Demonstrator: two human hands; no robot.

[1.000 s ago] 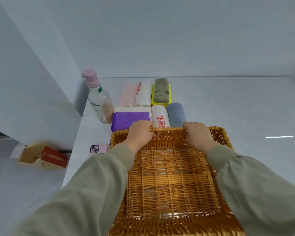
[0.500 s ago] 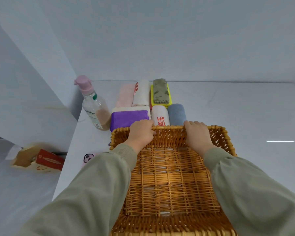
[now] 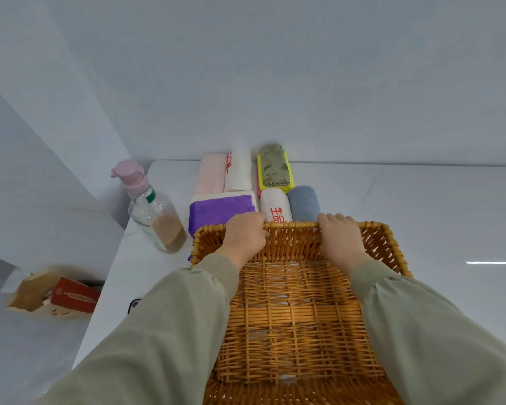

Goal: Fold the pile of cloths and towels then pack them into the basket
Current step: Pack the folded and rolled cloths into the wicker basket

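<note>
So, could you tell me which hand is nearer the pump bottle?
Left: the left hand grips the basket rim right of the bottle; the right hand, farther right.

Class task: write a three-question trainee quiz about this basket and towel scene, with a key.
1. True or false: the basket already holds towels.
2. The folded cloth just beyond the left hand is: A purple, B black, C orange.
3. Fill in: the left hand and right hand both grip the basket's ___ rim.
Key: 1 false; 2 A; 3 far.
</note>
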